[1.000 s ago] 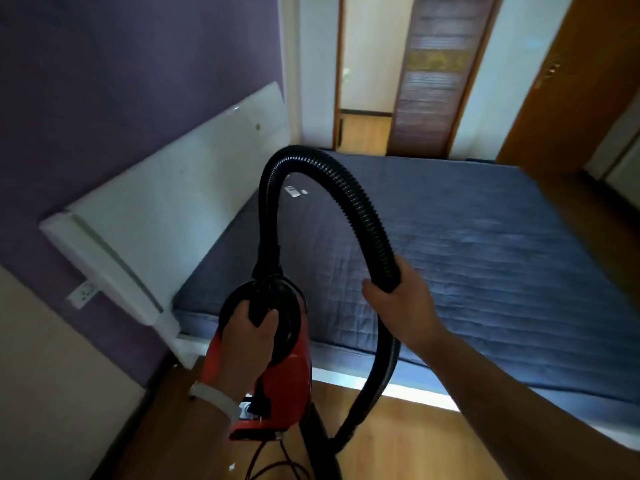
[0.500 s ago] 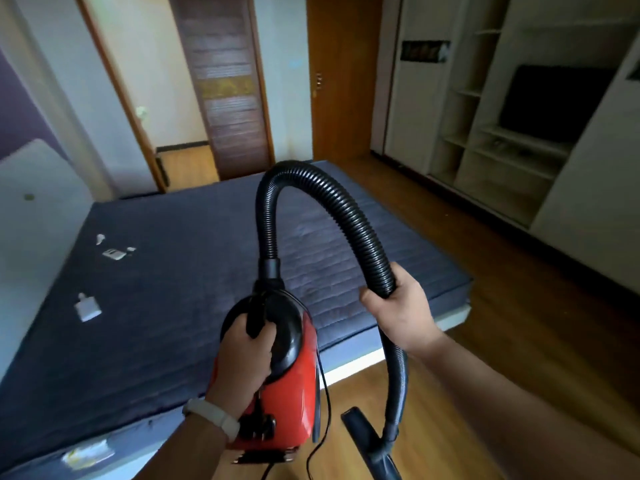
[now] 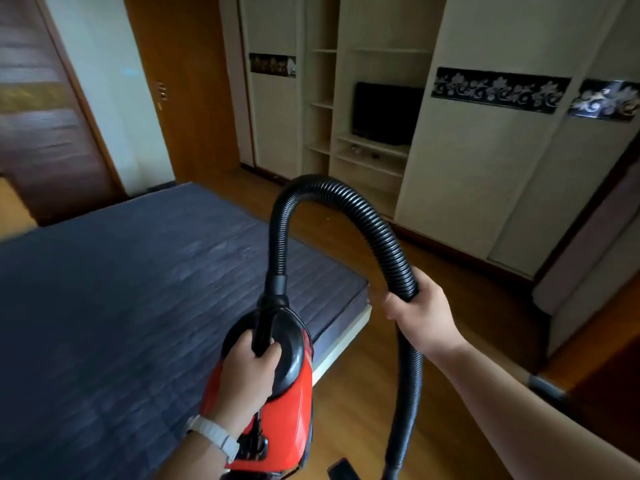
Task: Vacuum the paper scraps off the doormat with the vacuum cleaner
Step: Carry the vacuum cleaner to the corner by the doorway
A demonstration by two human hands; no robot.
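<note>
Left fingers: the left hand (image 3: 246, 372) is wrapped tight around the black carry handle on top of the red plastic canister vacuum cleaner (image 3: 284, 407); thumb and fingers meet around the bar.
Right fingers: the right hand (image 3: 420, 311) is clamped around the black ribbed flexible hose (image 3: 349, 202), on its downward run just past the top of the arch.
Wrist: a white band (image 3: 211, 433) sits on the left wrist.
Vacuum cleaner position: carried in the air, off the floor, above the corner of the bed where the dark blue quilted mattress (image 3: 104, 306) ends.
Hose path: rises from the canister's front, loops over, passes through the right hand and drops to a black nozzle (image 3: 343, 471) at the bottom edge of the view, only partly visible.
Doormat and paper scraps: not in view; their position cannot be stated.
Surroundings: brown wooden floor (image 3: 363, 410), cream wardrobe wall with open shelves (image 3: 374, 98), orange-brown door (image 3: 183, 81).
Stage, as judged: transport to the work site; no suction work begun.
Risk one: the hanging nozzle could strike the bed frame or the wardrobe, caused by swing while walking.
Risk two: the trailing lower hose could catch the feet, as it dangles near the floor.
Risk three: one-hand grip on the canister may slip if the hose pulls sideways.
</note>
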